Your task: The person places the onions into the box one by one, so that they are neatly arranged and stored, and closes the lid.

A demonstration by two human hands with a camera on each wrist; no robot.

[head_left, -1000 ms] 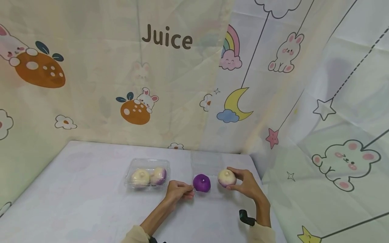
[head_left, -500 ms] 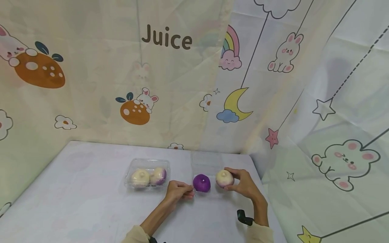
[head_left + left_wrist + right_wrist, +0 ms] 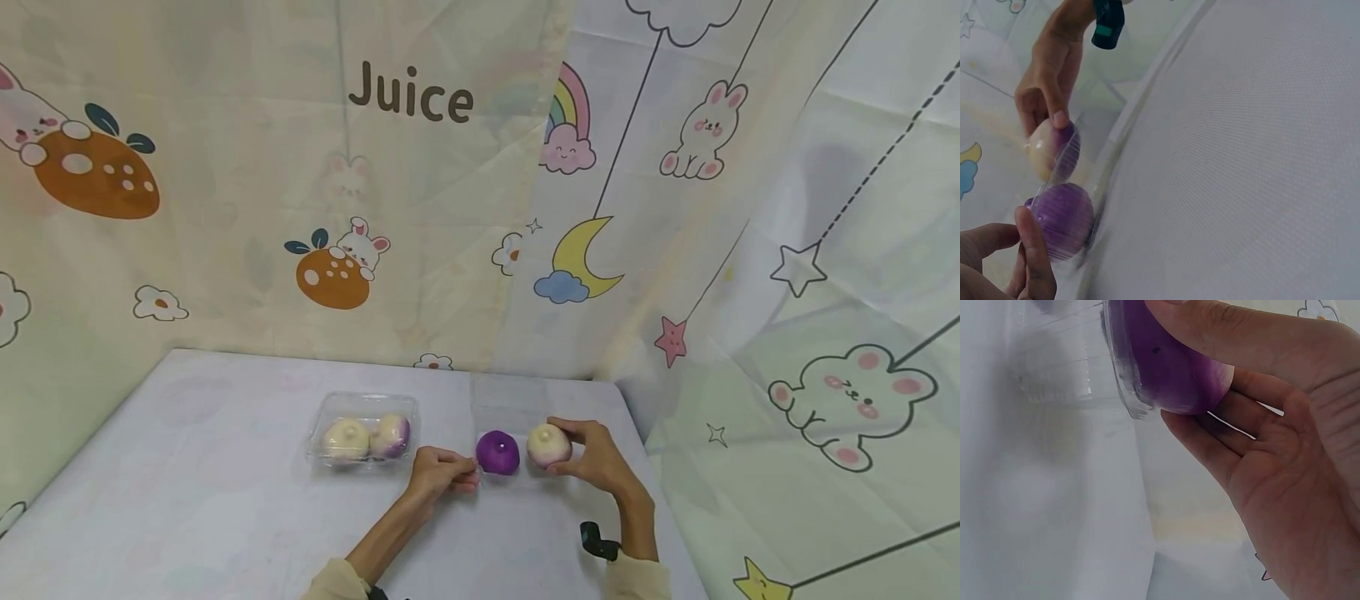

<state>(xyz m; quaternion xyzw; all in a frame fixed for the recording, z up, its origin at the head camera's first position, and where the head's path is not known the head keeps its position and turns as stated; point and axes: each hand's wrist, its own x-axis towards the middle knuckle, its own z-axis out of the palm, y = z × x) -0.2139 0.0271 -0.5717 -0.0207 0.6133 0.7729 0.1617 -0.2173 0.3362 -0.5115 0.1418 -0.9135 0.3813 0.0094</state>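
My left hand [image 3: 444, 473] pinches the near left edge of an open clear plastic clamshell box [image 3: 512, 392] between thumb and fingertips. A deep purple round bulb [image 3: 497, 452] with a small nub sits in the box's left side, close to those fingers. At the right side of the box, my right hand [image 3: 603, 456] grips a cream-and-purple, turnip-like bulb [image 3: 548, 446] between thumb and fingers. Its cream end points up and its purple side down. In the right wrist view, the purple side of this turnip-like bulb [image 3: 1179, 369] is against or just beside the clear plastic wall; contact is uncertain.
To the left stands another clear plastic box [image 3: 365, 403] holding two cream-and-purple bulbs. A white-covered table [image 3: 225, 492] carries everything. Printed fabric hangs behind [image 3: 420, 183] and along the right side. A dark wrist camera [image 3: 598, 542] sticks out from the right wrist.
The right hand has moved slightly left with the cream-and-purple bulb, bringing it nearer the purple one. The left hand stays at the edge of the box.
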